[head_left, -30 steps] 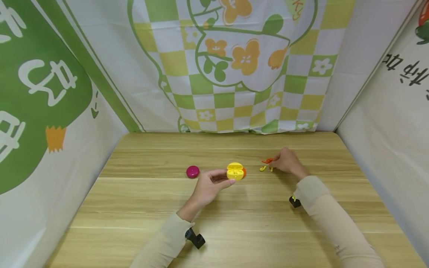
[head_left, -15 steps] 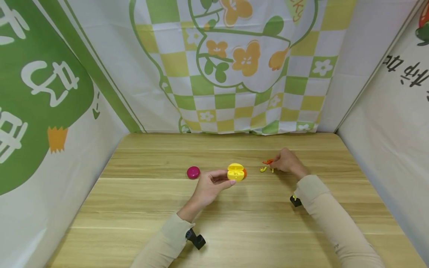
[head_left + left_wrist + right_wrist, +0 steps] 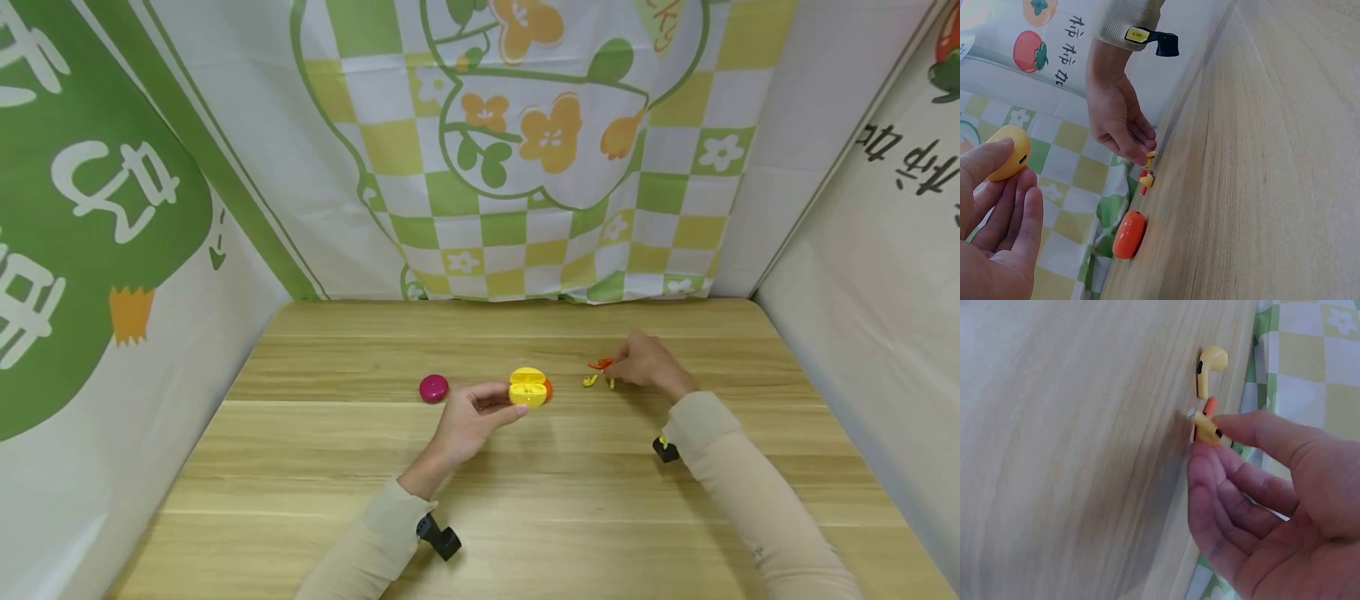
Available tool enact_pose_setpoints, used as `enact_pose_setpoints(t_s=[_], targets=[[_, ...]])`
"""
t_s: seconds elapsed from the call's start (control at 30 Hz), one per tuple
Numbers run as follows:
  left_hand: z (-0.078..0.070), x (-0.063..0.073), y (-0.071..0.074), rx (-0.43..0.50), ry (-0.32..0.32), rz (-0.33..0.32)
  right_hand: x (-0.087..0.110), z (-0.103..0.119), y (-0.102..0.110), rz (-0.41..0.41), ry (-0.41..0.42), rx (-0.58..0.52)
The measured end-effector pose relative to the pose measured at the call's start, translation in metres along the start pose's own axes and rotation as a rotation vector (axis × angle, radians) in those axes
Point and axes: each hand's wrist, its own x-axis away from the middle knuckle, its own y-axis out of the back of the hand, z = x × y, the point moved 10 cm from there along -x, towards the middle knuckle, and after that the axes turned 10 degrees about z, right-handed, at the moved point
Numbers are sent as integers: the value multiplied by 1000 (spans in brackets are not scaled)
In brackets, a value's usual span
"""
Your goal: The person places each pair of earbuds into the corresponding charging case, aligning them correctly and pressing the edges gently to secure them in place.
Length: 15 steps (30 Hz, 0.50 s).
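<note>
My left hand (image 3: 467, 423) holds a yellow earbud case (image 3: 528, 389) by its side, thumb in front, with the lid up toward the head camera. In the left wrist view the rounded back of the yellow case (image 3: 1013, 153) shows, a small dark port on it. Farther right, my right hand (image 3: 647, 363) pinches a yellow earbud (image 3: 1205, 428) between thumb and fingers, close over the table. A second yellow earbud (image 3: 1212, 365) lies on the wood beside it. Red-orange earbuds (image 3: 600, 363) lie just behind, partly hidden by the fingers.
An orange case (image 3: 1129, 234) rests closed on the table (image 3: 570, 508), mostly hidden behind the yellow one in the head view. To the left sits a round magenta case (image 3: 433, 388). A printed cloth (image 3: 540, 250) hangs at the table's back edge.
Both hands stay nearly in place; the left keeps hold of the yellow earbud case. The whole head view has shifted slightly downward.
</note>
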Motion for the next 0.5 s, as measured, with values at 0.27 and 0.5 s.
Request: enact_pose_setpoints(t_s=[0.27, 0.5], targets=[[3, 0, 0, 0, 8, -8, 14, 10, 15, -63, 97, -18], [2, 0, -1, 3, -3, -10, 31, 29, 27, -92, 152, -21]])
